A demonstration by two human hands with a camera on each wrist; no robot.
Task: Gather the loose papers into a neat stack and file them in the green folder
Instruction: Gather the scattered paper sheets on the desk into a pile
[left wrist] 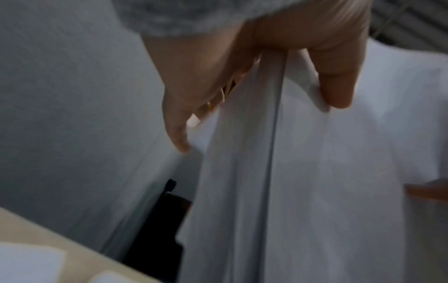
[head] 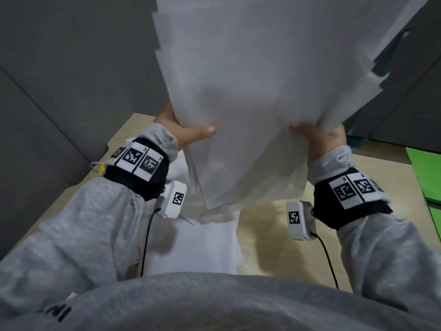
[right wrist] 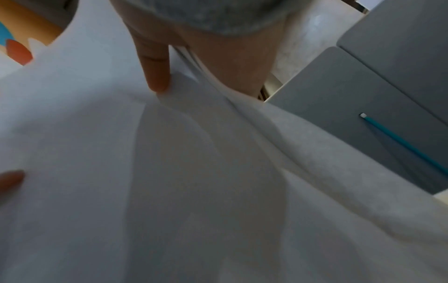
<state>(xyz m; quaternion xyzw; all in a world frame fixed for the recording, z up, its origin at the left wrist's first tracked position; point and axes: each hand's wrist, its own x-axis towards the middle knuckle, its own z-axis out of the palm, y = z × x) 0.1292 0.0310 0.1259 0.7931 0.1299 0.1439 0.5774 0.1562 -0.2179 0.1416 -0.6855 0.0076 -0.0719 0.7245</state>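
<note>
The sheaf of papers (head: pixel 250 91) is held upright above the desk (head: pixel 269 240), pinched at its lower edge by the left hand (head: pixel 181 132) and right hand (head: pixel 317 137). The green folder (head: pixel 427 175) lies rightward, nearer the right hand.

A ragged, fanned bundle of white paper sheets (head: pixel 250 91) is lifted upright above more white sheets (head: pixel 198 244); the flat bright-green folder (head: pixel 427 175) lies to their right.

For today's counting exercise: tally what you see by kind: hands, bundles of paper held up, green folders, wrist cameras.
Hands: 2, the left hand and the right hand
Held paper bundle: 1
Green folder: 1
Wrist cameras: 2, the left camera and the right camera
Total: 6
</note>
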